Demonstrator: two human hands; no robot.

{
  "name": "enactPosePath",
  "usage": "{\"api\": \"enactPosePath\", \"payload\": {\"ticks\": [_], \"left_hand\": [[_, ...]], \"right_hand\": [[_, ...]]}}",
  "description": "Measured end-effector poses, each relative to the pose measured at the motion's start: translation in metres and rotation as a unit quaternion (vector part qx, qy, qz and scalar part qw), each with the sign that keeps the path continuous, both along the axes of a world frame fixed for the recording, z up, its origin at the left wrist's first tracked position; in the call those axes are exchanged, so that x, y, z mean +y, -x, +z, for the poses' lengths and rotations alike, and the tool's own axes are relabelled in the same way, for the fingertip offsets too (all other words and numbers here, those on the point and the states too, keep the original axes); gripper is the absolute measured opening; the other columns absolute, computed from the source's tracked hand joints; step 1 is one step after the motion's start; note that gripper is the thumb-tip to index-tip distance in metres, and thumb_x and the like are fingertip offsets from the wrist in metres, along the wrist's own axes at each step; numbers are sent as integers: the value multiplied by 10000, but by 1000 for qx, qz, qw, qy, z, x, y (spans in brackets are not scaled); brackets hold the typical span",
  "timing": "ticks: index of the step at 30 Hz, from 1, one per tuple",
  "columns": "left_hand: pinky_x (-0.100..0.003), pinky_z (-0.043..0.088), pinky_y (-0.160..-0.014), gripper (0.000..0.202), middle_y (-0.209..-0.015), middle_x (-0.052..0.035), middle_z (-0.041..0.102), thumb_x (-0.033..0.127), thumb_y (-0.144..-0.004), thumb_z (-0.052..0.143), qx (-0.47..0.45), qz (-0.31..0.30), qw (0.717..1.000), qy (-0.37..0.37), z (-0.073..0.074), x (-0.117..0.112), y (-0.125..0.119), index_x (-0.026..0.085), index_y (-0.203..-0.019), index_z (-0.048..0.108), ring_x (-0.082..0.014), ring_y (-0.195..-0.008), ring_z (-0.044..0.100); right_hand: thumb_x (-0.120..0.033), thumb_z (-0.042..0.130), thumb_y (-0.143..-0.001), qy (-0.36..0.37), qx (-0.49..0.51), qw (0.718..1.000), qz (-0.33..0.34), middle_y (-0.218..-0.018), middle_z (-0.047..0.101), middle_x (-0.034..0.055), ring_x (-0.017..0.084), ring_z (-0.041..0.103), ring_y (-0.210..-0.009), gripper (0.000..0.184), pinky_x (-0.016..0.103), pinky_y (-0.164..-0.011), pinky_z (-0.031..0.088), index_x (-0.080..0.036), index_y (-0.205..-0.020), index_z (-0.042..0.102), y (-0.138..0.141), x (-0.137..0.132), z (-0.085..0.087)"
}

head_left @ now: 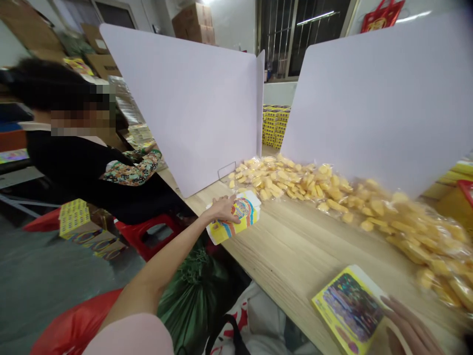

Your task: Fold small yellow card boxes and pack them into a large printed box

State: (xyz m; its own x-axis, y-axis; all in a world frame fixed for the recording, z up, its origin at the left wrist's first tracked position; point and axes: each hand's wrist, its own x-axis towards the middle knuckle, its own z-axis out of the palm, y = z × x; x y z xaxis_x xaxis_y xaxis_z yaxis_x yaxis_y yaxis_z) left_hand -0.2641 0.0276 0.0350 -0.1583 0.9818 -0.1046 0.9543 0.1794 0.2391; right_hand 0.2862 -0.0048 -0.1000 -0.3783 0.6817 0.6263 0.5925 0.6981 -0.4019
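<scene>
At the table's left edge, my left hand (223, 210) lies over a yellow, white and blue printed stack of cardboard (247, 209), its thumb and fingers bent around the top. The stack juts slightly past the edge. At lower right, my right hand (412, 325) is somewhat blurred, with its fingers stretched out beside the right side of a yellow box or stack (349, 308) bearing a dark, colourful picture. Its fingertips seem to touch that side. Behind both lies a long heap of yellow pieces in clear plastic wrappers (291, 180).
White upright panels (199, 103) (380, 98) border the wooden table (284, 241). A person (74, 158) sits beyond the left panel. A red stool (151, 236), a green sack (195, 296) and a yellow carton (81, 222) occupy the floor. Yellow boxes (275, 125) are piled behind the gap.
</scene>
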Motion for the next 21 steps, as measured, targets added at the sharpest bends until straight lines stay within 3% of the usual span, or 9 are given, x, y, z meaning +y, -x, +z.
{"api": "enactPosePath", "payload": {"ticks": [2, 5, 8, 10, 11, 14, 16, 19, 21], "left_hand": [[-557, 370, -963, 922, -1149, -174, 625, 508, -522, 802, 4, -1, 1000, -20, 7, -3, -1, 117, -1296, 490, -402, -1093, 563], [-526, 352, -1001, 892, -1179, -160, 616, 494, -590, 763, 12, -1, 998, -60, 24, -10, -4, 86, -1317, 448, -380, -1123, 551], [-513, 311, -1063, 1007, -1279, -186, 569, 490, -527, 805, 12, -18, 995, -98, 39, -21, -22, 95, -1359, 399, -390, -1177, 521], [-489, 318, -1080, 1046, -1338, -181, 533, 464, -513, 818, -16, -48, 989, -137, 44, -32, -47, 129, -1392, 362, -384, -1208, 505], [-477, 341, -1071, 1046, -1349, -172, 527, 445, -516, 819, -39, -65, 985, -155, 44, -38, -62, 147, -1403, 351, -379, -1211, 507], [-448, 423, -1010, 1008, -1322, -144, 551, 405, -538, 812, -135, -108, 969, -175, 34, -57, -113, 186, -1407, 351, -358, -1181, 542], [-448, 442, -998, 1023, -1325, -144, 551, 396, -528, 825, -206, -129, 955, -172, 19, -68, -145, 190, -1407, 344, -353, -1183, 547], [-436, 483, -956, 941, -1293, -132, 581, 358, -554, 835, -325, -113, 925, -161, -9, -79, -183, 202, -1365, 383, -330, -1147, 580], [-391, 529, -866, 594, -1148, -94, 661, 347, -706, 748, -416, -95, 897, -121, -27, -86, -202, 217, -1234, 507, -274, -1010, 647]], "right_hand": [[-334, 581, -751, 9, -12, 1000, 1, -1161, 655, 131, 357, 642, -1035, 666, 577, -777, 556, -526, -1369, 426, 15, -5, 9], [-325, 580, -823, 54, -4, 998, 28, -1205, 646, 91, 335, 635, -1076, 419, 555, -856, 554, -408, -1233, 599, 46, -11, 24], [-352, 596, -847, 142, 69, 986, 45, -1190, 657, 98, 340, 616, -1102, 226, 564, -911, 519, -302, -1048, 686, 89, -18, 44], [-386, 613, -852, 250, 138, 956, 59, -1161, 672, 105, 330, 621, -1094, 207, 550, -930, 510, -279, -1013, 688, 123, -23, 60], [-405, 630, -845, 315, 179, 929, 82, -1148, 677, 111, 320, 633, -1075, 219, 534, -926, 519, -268, -1008, 683, 141, -25, 68], [-485, 725, -762, 470, 318, 806, 165, -1179, 668, 127, 307, 650, -1058, 463, 490, -901, 546, -243, -1142, 622, 183, -29, 87], [-510, 786, -686, 504, 373, 758, 177, -1145, 686, 123, 316, 655, -1042, 544, 484, -900, 544, -223, -1119, 629, 195, -30, 90], [-505, 787, -687, 509, 407, 752, 106, -1038, 725, 109, 321, 679, -957, 431, 499, -894, 534, -202, -972, 674, 182, -38, 82], [-505, 763, -716, 505, 406, 760, 39, -1004, 733, 113, 330, 685, -905, 388, 512, -849, 547, -194, -933, 681, 159, -49, 74]]}}
